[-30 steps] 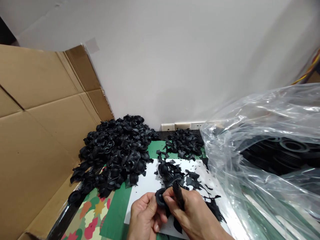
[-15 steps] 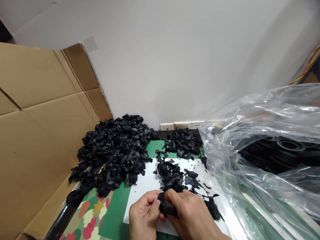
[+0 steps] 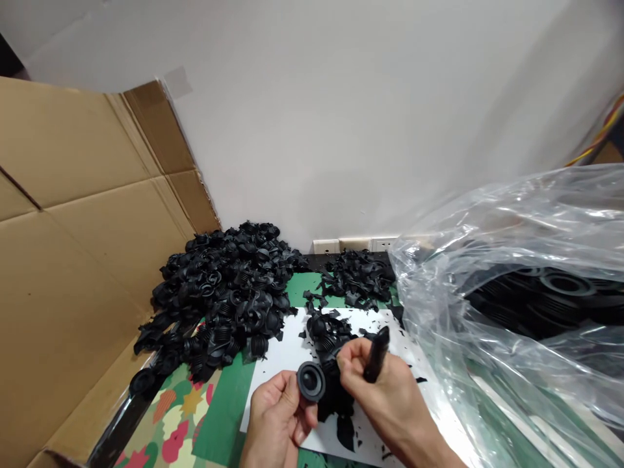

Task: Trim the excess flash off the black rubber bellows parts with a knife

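Observation:
My left hand (image 3: 280, 416) is closed on a round black rubber bellows (image 3: 311, 382), pinched by its edge so that its ringed open end faces up toward me. To its right, my right hand (image 3: 373, 387) is wrapped round a dark, stick-like tool handle (image 3: 377, 354) that pokes up between thumb and fingers. The tool's working end is hidden. Its fingertips are pressed together over a torn black scrap (image 3: 334, 380) beside the bellows; whether they grip it I cannot tell. Beneath both hands lies a white sheet (image 3: 273, 364) with scraps and several black bellows (image 3: 324, 331) on it.
A large heap of black bellows (image 3: 229, 286) rises at the left against a cardboard sheet (image 3: 88, 214). Behind the white sheet is a pile of black scraps (image 3: 358, 276). On the right bulges a clear plastic bag (image 3: 439, 279) holding black parts. Wall sockets (image 3: 355, 245) sit low at the back.
My hands have drawn apart. The bellows has turned its open end toward the camera in my left hand, and my right hand has moved right and up, showing the dark handle.

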Tool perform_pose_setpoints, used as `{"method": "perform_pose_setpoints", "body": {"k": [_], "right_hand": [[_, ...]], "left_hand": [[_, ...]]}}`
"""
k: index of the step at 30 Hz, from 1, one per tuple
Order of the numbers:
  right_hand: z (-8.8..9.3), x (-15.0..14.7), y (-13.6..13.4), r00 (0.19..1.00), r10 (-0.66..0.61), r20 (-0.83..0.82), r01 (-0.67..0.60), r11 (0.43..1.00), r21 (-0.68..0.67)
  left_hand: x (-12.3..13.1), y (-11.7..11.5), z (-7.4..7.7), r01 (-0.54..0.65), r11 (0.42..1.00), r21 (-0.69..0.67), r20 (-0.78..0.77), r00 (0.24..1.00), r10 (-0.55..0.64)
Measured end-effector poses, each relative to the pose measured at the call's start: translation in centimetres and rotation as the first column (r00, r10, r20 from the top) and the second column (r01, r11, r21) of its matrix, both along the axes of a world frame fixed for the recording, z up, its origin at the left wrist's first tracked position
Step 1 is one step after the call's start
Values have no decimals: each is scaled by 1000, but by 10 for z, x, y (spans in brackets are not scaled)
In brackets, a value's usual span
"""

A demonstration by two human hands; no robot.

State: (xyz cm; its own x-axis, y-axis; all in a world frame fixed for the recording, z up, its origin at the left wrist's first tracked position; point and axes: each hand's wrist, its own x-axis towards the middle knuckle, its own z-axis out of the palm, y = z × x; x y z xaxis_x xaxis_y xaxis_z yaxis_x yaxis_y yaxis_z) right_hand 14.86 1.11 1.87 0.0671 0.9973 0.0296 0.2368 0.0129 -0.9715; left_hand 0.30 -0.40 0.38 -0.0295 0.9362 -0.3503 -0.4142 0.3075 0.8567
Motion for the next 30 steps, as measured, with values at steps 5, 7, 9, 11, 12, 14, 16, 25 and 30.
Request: {"method": "perform_pose_setpoints", "body": {"k": [5, 7, 9, 11, 12, 14, 16, 25, 30], "right_hand": [[9, 9, 2, 1000, -18, -17, 19, 1000, 3], [9, 6, -1, 996, 73, -43, -73, 997, -2], [7, 0, -4, 982, 183, -49, -183, 983, 6], [4, -4, -7, 963, 270, -1, -269, 962, 54], [1, -6, -8, 955, 293, 44, -296, 951, 84], [-3, -8, -8, 945, 292, 147, -311, 943, 121], [-8, -8, -8, 935, 271, 230, -303, 946, 117], [-12, -9, -5, 890, 263, 373, -303, 951, 52], [-23, -9, -8, 812, 129, 569, -284, 939, 194]], "left_hand": [[-4, 0, 3, -22, 999, -29, 38, 999, 23], [-4, 0, 3, -13, 1000, -8, 26, 1000, 13], [-5, -1, 1, -6, 1000, 11, 3, 1000, 6], [-4, -1, -1, -8, 1000, 9, -17, 1000, 8], [-4, -1, -2, -9, 1000, 5, -25, 1000, 9], [-3, -1, -4, -20, 1000, 5, -37, 999, 20], [-1, -1, -6, -37, 999, 23, -47, 998, 38], [4, -3, -6, -89, 991, 103, -145, 984, 104], [9, -6, -7, -120, 983, 140, -193, 970, 146]]}}
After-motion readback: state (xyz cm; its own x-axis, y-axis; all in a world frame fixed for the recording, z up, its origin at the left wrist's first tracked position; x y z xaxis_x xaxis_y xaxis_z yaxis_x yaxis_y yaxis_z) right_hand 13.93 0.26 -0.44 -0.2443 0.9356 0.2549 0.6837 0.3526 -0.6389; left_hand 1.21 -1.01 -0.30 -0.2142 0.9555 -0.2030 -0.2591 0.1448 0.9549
